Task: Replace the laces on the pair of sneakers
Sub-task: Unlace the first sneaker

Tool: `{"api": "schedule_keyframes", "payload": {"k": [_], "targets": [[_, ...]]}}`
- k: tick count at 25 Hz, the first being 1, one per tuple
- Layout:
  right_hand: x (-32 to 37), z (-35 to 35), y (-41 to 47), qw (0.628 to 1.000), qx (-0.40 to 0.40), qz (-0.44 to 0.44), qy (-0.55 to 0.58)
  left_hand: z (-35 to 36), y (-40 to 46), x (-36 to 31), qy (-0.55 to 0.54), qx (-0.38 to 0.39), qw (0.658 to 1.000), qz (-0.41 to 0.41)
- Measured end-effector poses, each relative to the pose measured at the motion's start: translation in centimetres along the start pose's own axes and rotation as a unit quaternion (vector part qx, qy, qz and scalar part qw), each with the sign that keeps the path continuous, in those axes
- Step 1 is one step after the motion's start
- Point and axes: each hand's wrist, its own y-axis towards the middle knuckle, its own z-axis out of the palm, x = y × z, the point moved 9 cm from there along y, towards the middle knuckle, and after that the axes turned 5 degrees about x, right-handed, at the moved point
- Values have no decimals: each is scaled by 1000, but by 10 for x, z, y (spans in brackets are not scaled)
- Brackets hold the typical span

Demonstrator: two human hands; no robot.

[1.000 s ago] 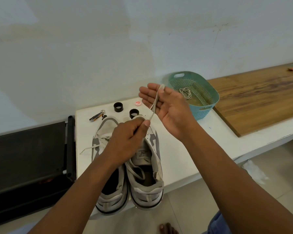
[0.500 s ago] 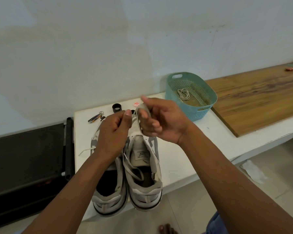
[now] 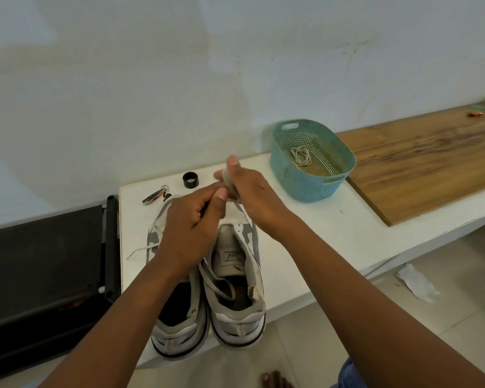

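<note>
step: winding pulled-out pale flat lace (image 3: pixel 230 184) | my right hand (image 3: pixel 252 196) holds the coil, my left hand (image 3: pixel 191 225) pinches its tail, above the grey-white sneakers (image 3: pixel 235 281) | next: drop coil in teal perforated basket (image 3: pixel 314 189), probably

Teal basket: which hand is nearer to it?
Right. The right hand is just left of the teal basket; the left hand lies farther left, over the sneakers.
</note>
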Motion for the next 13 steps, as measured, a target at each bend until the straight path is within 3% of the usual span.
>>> {"api": "schedule_keyframes", "payload": {"k": [3,6,10,12,13], "targets": [[4,21,-10,993,113,41,-12,-17,2,11,-17,-54,998,-31],[6,36,-14,959,216,86,162,-21,1,21,2,-76,995,-64],[20,10,-3,851,147,43,502,-15,1,17,39,-60,996,-62],[21,-9,0,825,95,-5,557,-3,0,10,64,-22,997,-34],[20,-13,2,832,74,-15,550,4,-1,6,70,0,997,-16]]}}
